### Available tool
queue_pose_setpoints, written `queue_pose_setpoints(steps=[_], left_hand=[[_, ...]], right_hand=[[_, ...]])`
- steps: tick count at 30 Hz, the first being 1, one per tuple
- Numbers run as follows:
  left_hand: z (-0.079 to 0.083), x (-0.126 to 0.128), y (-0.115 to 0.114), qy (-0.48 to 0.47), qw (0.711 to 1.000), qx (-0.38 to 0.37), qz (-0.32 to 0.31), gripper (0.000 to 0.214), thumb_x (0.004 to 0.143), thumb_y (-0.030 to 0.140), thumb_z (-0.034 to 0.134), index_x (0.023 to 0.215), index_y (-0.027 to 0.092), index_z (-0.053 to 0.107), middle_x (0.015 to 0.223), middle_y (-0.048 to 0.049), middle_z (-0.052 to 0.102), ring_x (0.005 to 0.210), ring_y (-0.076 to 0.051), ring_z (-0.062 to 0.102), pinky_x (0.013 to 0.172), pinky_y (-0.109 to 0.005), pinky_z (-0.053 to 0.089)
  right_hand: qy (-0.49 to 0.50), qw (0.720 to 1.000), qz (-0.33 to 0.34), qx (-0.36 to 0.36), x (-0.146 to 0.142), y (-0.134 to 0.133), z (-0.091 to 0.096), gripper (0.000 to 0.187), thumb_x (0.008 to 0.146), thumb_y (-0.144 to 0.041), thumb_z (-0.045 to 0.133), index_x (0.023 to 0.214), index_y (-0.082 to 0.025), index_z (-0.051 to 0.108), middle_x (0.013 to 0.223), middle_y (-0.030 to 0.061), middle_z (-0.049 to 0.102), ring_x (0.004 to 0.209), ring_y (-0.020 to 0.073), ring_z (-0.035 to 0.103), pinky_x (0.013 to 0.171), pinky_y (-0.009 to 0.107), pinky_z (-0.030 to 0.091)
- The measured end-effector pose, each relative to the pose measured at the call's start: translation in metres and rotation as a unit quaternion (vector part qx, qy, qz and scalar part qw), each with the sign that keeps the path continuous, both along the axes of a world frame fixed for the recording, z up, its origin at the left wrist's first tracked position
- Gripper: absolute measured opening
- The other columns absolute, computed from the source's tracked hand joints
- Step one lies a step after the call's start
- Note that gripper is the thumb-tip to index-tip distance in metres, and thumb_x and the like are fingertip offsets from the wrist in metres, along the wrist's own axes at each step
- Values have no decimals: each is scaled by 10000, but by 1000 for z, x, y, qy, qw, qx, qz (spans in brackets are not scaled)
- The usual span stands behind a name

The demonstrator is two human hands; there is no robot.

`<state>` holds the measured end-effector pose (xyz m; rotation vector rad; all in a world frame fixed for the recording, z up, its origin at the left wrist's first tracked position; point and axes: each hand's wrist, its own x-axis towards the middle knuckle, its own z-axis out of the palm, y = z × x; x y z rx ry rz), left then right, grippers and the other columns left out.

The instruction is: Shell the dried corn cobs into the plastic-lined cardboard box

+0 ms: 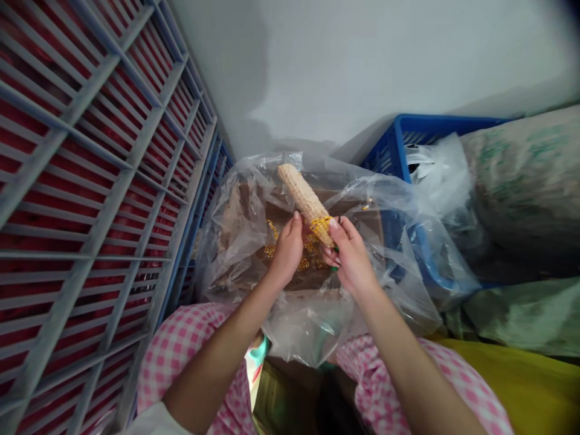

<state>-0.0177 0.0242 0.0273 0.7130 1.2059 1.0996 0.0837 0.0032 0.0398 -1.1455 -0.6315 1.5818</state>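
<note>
A corn cob (301,193) points up and to the left, mostly stripped bare, with a band of yellow kernels (321,225) near its lower end. My right hand (351,257) is closed around that lower end, thumb against the kernels. A small green item (335,257) shows at its fingers, too little visible to name. Close against the cob's left side is my left hand (289,249), its thumb raised and fingers curled; the cob and the hand itself hide what the fingertips grip. Beneath both hands, loose kernels (303,264) lie in a cardboard box (362,229) lined with clear plastic (244,254).
A tall stack of slatted crates (136,163) with red contents rises on the left. On the right, a blue crate (399,139) stands beside a large full sack (530,181). Yellow material (521,374) lies at lower right. A pale wall (339,66) closes off the back.
</note>
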Motion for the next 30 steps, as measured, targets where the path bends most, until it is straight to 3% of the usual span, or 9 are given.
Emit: queue_pose_setpoints(steps=[3, 9, 15, 22, 27, 30], left_hand=[[9, -3, 0, -21, 1000, 3, -19, 390, 783, 515, 514, 871, 158, 643, 966, -68, 668, 978, -202, 589, 836, -300, 442], [24, -12, 2, -83, 993, -27, -81, 318, 595, 325, 743, 819, 121, 646, 819, -57, 683, 737, -154, 613, 708, -265, 459], [19, -7, 0, -45, 998, 5, -36, 269, 634, 357, 699, 757, 125, 640, 750, -19, 658, 681, -112, 574, 673, -226, 430], [11, -6, 0, -26, 1000, -9, 10, 267, 728, 389, 578, 692, 126, 609, 647, -3, 601, 618, -107, 533, 583, -213, 400], [11, -8, 2, -77, 995, -46, -47, 366, 778, 488, 491, 842, 154, 627, 796, -38, 651, 759, -155, 593, 668, -251, 444], [16, -7, 2, -67, 996, -33, -39, 335, 711, 449, 616, 869, 154, 615, 842, -39, 652, 787, -153, 597, 710, -256, 450]], right_hand=[[-81, 996, 24, 34, 3, 2, -2, 341, 674, -406, 700, 809, -230, 441, 536, -100, 421, 375, 22, 289, 329, 134, 208], [-161, 980, 66, 97, 8, 1, -2, 360, 661, -339, 718, 909, -236, 479, 716, -58, 502, 503, 48, 372, 406, 163, 280], [-230, 961, 88, 128, 10, 0, -2, 315, 724, -384, 656, 936, -239, 474, 759, -42, 513, 566, 72, 413, 488, 190, 342], [-272, 944, 102, 158, 7, -1, -6, 347, 719, -426, 651, 940, -233, 466, 798, -28, 549, 674, 109, 494, 598, 227, 411], [-332, 925, 74, 172, 9, -1, 0, 341, 728, -426, 633, 964, -230, 484, 817, -14, 579, 675, 118, 520, 596, 231, 419], [-415, 888, 62, 186, 10, -2, 3, 304, 744, -402, 610, 966, -227, 497, 749, -21, 556, 608, 114, 483, 546, 224, 394]])
